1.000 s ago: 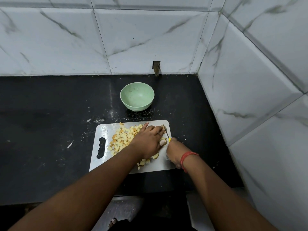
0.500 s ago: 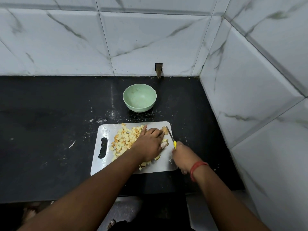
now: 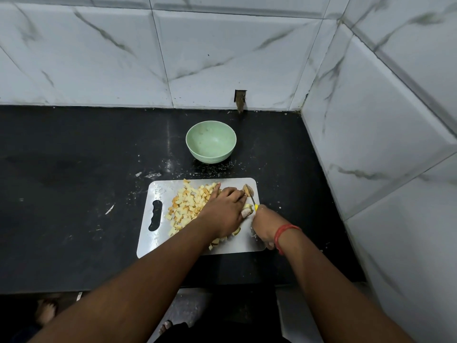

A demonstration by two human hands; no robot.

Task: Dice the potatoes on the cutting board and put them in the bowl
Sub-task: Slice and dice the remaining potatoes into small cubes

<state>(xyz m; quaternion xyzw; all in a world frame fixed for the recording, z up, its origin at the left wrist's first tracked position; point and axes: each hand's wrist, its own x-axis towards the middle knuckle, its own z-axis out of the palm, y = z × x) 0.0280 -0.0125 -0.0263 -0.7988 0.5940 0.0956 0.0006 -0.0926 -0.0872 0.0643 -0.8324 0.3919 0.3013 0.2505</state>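
Note:
A white cutting board (image 3: 158, 191) lies on the black counter. A heap of yellow potato cubes (image 3: 188, 206) covers its left middle. My left hand (image 3: 222, 209) lies over the uncut potato pieces (image 3: 247, 210), fingers curled down on them. My right hand (image 3: 264, 224) grips a yellow-handled knife (image 3: 253, 201), its blade slanting against the potato beside my left fingers. A potato end (image 3: 248, 190) sits at the board's far right corner. The pale green bowl (image 3: 211, 142) stands beyond the board with no potato in it.
The black counter (image 3: 74, 181) stretches to the left, with white crumbs and a sliver (image 3: 110, 209) near the board. Marble-tiled walls close the back and the right side (image 3: 371, 144). A wall slot (image 3: 240, 100) sits behind the bowl. Sandalled feet show below.
The view has shifted a little. My right hand and knife moved slightly away from the potato and back against it; my left hand stays on the pieces.

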